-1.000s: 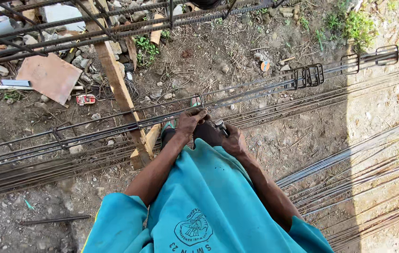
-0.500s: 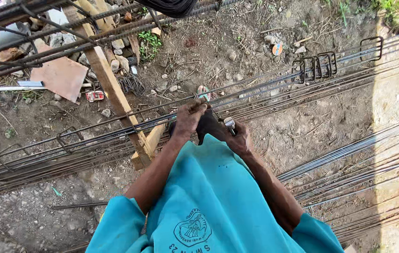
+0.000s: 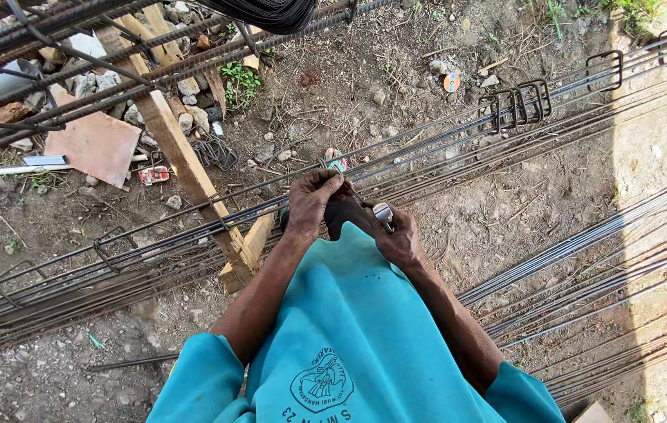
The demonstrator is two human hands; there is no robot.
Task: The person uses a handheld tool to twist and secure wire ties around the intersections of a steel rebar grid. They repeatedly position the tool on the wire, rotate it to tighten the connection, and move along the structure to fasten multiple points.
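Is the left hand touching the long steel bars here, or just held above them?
Touching. The head view shows the left hand curled down over the steel bars, fingers wrapped on them with no gap. The right hand holds a small metal tool beside it.

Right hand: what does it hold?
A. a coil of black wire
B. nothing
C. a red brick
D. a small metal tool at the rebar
D: the right hand is closed around a small metal tool, beside the left hand gripping the rebar.
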